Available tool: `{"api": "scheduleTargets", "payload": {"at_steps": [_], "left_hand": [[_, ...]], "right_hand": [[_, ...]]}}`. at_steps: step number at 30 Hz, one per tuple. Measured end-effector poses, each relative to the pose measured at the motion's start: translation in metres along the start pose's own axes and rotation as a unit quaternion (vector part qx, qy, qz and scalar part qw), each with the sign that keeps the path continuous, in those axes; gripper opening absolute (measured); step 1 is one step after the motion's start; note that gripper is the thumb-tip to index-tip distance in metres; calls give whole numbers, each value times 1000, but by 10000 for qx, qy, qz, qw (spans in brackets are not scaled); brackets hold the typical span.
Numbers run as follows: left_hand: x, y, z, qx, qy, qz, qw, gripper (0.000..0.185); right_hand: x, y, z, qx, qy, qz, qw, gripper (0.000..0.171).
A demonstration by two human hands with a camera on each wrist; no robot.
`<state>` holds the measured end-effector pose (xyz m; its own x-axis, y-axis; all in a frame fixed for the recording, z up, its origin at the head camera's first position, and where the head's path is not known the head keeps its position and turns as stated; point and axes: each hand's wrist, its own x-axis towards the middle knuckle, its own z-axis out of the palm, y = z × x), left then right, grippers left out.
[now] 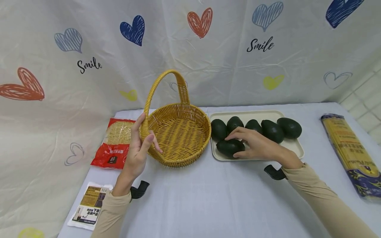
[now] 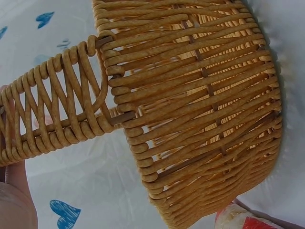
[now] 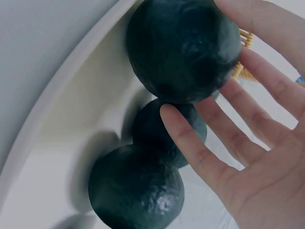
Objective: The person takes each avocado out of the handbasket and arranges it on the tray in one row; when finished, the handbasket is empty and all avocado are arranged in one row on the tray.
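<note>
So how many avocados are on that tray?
6. Five sit in a row along the back of the tray. The sixth avocado lies at the front left, under the right hand. None looks hidden.

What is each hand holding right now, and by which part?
The left hand grips the basket at its handle base. The right hand cups the front avocado on the tray.

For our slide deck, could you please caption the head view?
Left hand grips wicker basket handle; right hand holds an avocado on the tray.
</note>
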<state>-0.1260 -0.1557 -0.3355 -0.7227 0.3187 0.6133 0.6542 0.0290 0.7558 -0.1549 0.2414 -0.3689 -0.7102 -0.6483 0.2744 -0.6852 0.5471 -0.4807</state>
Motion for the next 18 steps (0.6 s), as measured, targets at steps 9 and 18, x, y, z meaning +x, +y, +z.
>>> {"api": "scheduleTargets", "payload": {"at_steps": [9,18], "left_hand": [[2,-1,1,-95,-68,63,9999,60],[-6,8,-34,1526,280,-649,9858,51]], "right_hand": [[-5,0,-17,-2,259,-86,9996,47],[-19,-4,-52,84,837,390,9957,44]]}}
